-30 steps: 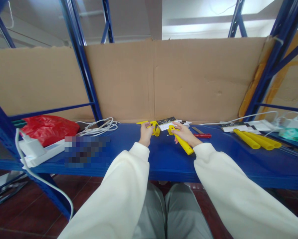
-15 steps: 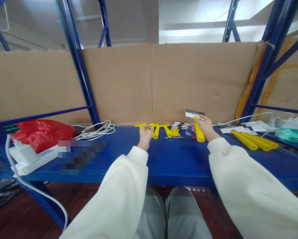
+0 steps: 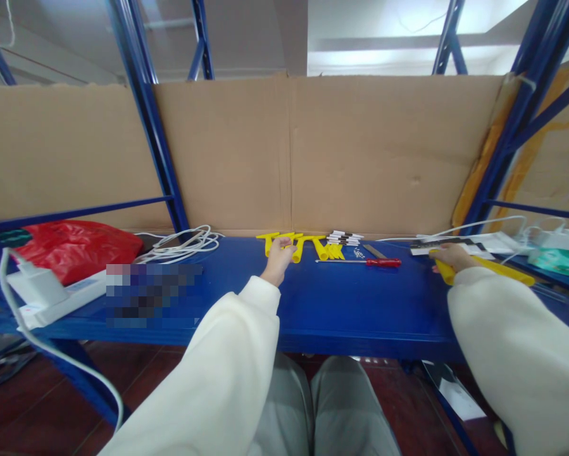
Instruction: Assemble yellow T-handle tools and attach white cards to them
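Observation:
My left hand is over the row of yellow T-shaped pieces, its fingers curled together. A bit of yellow shows at its fingertips, but what it grips, if anything, is hidden. At the right, my right hand is closed around a yellow tube, low over the shelf beside other yellow tubes. Black-and-white printed cards lie just behind that hand. Between the hands lies a red-handled screwdriver, with small yellow pieces, a white-and-black stack and tiny screws near it.
The blue shelf is backed by cardboard and framed by blue posts. Leftward are a red plastic bag, coiled white cable and a power strip. A green-and-white packet is at far right.
My right hand has moved right and down with the yellow tube, from beside the screwdriver to the other tubes. The card near it is now low at the right. My left hand has barely moved.

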The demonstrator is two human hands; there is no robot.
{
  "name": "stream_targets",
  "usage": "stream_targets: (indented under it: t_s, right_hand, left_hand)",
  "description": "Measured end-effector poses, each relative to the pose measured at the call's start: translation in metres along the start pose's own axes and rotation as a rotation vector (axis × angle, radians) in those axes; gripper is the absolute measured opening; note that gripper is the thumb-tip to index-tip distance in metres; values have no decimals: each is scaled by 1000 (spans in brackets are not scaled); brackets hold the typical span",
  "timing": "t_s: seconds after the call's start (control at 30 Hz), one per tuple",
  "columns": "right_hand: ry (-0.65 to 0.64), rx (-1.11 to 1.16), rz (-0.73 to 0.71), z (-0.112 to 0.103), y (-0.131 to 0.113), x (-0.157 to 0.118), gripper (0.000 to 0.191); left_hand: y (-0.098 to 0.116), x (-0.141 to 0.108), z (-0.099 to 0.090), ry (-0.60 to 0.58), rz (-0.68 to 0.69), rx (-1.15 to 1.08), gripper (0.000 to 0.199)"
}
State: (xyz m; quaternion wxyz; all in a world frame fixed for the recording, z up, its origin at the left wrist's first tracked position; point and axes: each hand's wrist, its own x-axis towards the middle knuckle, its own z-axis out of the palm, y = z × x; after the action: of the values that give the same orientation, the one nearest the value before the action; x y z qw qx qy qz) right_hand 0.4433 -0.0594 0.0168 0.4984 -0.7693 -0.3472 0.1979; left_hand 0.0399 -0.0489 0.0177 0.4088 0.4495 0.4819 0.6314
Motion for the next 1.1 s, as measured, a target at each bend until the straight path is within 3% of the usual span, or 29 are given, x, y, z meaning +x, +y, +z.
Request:
stream_targets:
  t_s: [0.1,0.23,0.37,0.67,1.1]
  right_hand:
    - [10,-188,-63,-2,2,6,51]
    - [68,-738,-205,-4,-5,7,37]
    - [-16,-1021,-271,-4,-10,0,40]
    - [-67,-1112,-275,-3,-5,-4,46]
    - [8,-1066,-257,1,2,-6,51]
  left_hand:
    - [1,-3,1,-23,-9,32,25]
    - [3,-5,1,-47,-35,76,26]
    - [6,-6,1,-64,-50,102,29]
    - [2,-5,1,-75,-42,150,38]
    - [5,-7,2,-52,-57,155,37]
